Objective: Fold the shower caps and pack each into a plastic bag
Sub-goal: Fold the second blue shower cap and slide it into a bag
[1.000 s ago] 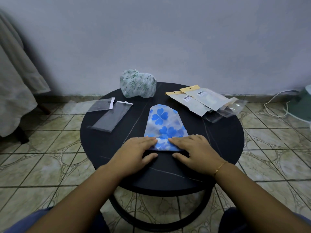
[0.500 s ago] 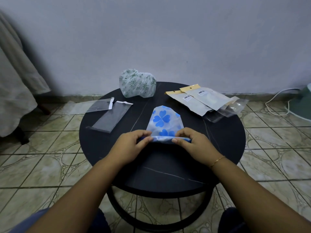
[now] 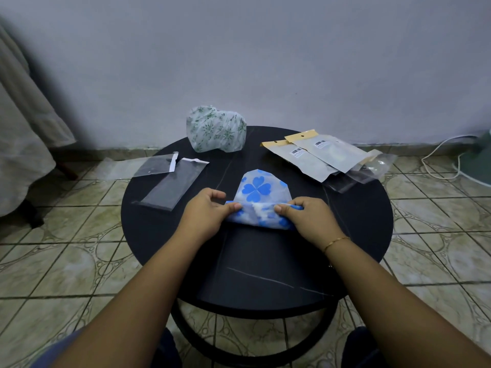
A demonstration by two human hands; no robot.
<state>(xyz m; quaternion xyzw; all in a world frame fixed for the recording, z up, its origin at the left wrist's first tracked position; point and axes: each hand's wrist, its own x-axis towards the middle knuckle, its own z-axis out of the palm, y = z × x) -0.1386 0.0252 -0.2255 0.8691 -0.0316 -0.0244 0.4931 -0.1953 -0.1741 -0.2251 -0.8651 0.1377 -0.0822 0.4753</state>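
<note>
A blue-flowered shower cap (image 3: 259, 191) lies flattened in the middle of the round black table (image 3: 260, 264). Its near edge is rolled up into a thick fold. My left hand (image 3: 206, 213) pinches the left end of that fold, and my right hand (image 3: 309, 219) pinches the right end. A green-patterned shower cap (image 3: 215, 132) sits puffed up at the table's far edge. Two clear plastic bags (image 3: 172, 185) lie flat at the left of the table.
Several packed bags with card headers and barcode labels (image 3: 322, 156) are stacked at the table's right rear, partly over the edge. A white cable (image 3: 438, 160) runs over the tiled floor at right. Pale cloth (image 3: 24, 144) hangs at the far left.
My hands went from pressing flat on the cap's near edge to pinching it, and they have rolled that edge away from me, so less of the cap lies flat.
</note>
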